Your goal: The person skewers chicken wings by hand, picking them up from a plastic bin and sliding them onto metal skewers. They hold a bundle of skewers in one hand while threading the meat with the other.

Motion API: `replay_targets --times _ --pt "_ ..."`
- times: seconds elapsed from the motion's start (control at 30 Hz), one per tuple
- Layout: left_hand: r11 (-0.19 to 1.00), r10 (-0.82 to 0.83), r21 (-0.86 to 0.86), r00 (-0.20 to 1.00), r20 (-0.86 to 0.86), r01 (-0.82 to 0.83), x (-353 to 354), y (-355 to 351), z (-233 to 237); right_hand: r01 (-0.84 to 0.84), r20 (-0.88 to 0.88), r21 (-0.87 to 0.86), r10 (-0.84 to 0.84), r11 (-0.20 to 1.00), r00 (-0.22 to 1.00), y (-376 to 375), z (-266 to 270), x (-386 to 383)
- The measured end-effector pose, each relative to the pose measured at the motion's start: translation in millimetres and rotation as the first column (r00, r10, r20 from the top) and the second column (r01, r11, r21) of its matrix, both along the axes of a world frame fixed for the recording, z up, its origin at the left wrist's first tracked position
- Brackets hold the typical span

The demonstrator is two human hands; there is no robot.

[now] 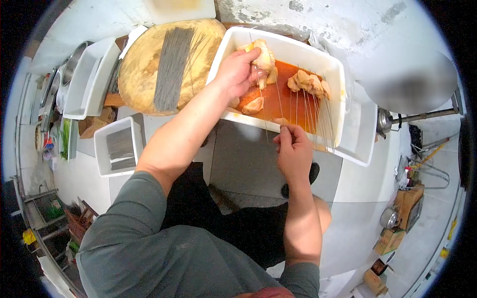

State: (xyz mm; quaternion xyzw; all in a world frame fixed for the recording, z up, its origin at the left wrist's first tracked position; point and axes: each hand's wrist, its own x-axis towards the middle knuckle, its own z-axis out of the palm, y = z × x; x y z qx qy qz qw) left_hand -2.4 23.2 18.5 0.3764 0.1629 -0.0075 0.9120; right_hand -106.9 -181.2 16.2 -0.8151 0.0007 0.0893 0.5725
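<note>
My left hand (241, 72) holds a pale piece of raw meat (265, 58) over the white tub (278, 42), fingers wrapped round it. A thin skewer shows by that piece. Near the tub's front edge, my right hand (292, 144) is closed, its fingertips pinched at the lower end of a thin skewer (279, 102). Red-orange liquid (284, 74) covers the tub's bottom, with a loose meat piece (253, 105) in it. Skewered meat (309, 83) lies at the tub's right, the skewers pointing down over the front edge.
Left of the tub, a round wooden block (139, 74) bears a bundle of thin skewers (174, 69). A small white bin (119, 144) with more skewers stands below it. Another white tray (89, 79) is farther left. At the right is a round metal disc (412, 79) on a stand.
</note>
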Motion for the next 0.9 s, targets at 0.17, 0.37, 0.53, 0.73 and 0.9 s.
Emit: replay_targets --times 0.17,0.37,0.53,0.73,0.9 --pt "0.998 0.052 0.039 0.998 -0.047 -0.05 1 7 5 -0.044 0.119 -0.127 0.059 0.991 0.991 -5 -5 -3" --pt "0.994 0.104 0.032 0.994 0.033 -0.105 -2 11 14 -0.076 0.134 -0.072 0.085 0.995 0.987 -7 -11 -10" --pt "0.993 0.081 0.085 0.995 0.051 -0.085 4 13 4 -0.061 0.151 -0.076 0.072 0.995 0.986 -6 -10 -12" --pt "0.991 0.093 0.098 0.995 0.027 -0.095 2 8 5 -0.062 0.051 -0.05 0.064 0.997 0.997 -6 -7 -10" --pt "0.978 0.049 0.2 0.998 0.036 -0.055 11 20 -22 -0.068 0.06 -0.074 0.073 0.995 0.996 -3 2 -8"
